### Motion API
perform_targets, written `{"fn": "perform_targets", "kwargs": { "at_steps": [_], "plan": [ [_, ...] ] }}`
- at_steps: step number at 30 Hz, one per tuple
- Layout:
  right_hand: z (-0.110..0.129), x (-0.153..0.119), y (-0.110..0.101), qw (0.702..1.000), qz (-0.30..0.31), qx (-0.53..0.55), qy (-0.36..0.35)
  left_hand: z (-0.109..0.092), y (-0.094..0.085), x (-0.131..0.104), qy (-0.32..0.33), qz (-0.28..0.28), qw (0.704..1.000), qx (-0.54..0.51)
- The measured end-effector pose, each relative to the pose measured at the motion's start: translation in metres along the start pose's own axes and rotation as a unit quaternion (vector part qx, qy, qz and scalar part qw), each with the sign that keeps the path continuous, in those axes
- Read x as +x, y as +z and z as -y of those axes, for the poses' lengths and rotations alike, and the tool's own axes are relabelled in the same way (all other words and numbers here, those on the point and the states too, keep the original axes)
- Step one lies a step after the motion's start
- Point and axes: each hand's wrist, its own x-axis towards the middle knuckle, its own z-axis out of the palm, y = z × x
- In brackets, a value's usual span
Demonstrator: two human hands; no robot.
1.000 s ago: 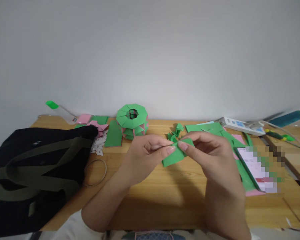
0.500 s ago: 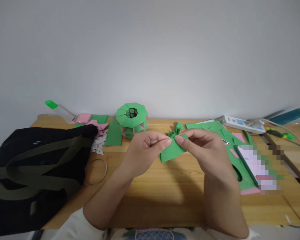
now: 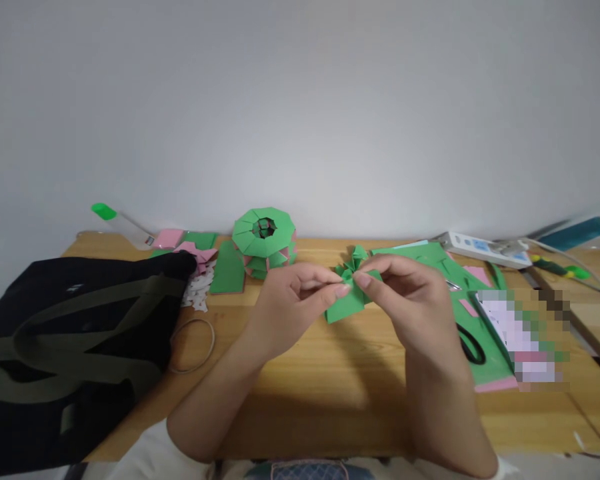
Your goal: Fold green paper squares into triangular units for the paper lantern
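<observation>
Both hands were busy here, fingertips almost meeting! The left hand [image 3: 295,310] had the green paper piece [image 3: 344,310] pinched between thumb and forefinger, and the right hand [image 3: 415,300] gripped it the same way from the other side. That piece was up over the middle of the wooden table [image 3: 325,413], its flat lower part hanging toward the near edge. Just behind it, on the far-edge side, stood the folded green paper [image 3: 359,255]; whether the two touched was hard to make out behind the fingers.

Over to the left, near the far edge, sat the round paper model [image 3: 267,250], green on top with pink showing down its sides. Right beside it lay the green stack [image 3: 229,268], then white scraps [image 3: 196,288] and a pink folded paper [image 3: 199,255]. And what a spread from the black bag [image 3: 80,340], covering the left edge and the near left corner, with a thin ring [image 3: 213,333] next to it!

Toward the right edge, green sheets [image 3: 423,257] lay with a phone [image 3: 523,360], partly pixelated, and a black loop [image 3: 473,347]. A white power strip [image 3: 480,249] ran along by the far right corner.
</observation>
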Motion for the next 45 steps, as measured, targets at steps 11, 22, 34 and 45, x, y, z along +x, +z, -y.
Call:
{"fn": "perform_targets", "kwargs": {
  "at_steps": [11,22,34,45],
  "plan": [
    [0.019,-0.015,-0.006,0.997,0.057,-0.018,-0.051,-0.017,-0.006,-0.02,0.207,0.003,0.949,0.239],
    [0.027,-0.024,-0.01,0.994,0.04,-0.045,-0.087,-0.018,-0.001,-0.027,0.184,-0.055,0.969,0.156],
    [0.01,-0.005,-0.008,0.998,0.032,-0.03,0.055,0.003,0.001,-0.008,0.085,-0.083,0.993,0.016],
    [0.004,-0.008,-0.006,0.998,0.002,-0.059,-0.018,0.0,0.003,-0.007,0.039,-0.046,0.998,-0.008]
  ]
}}
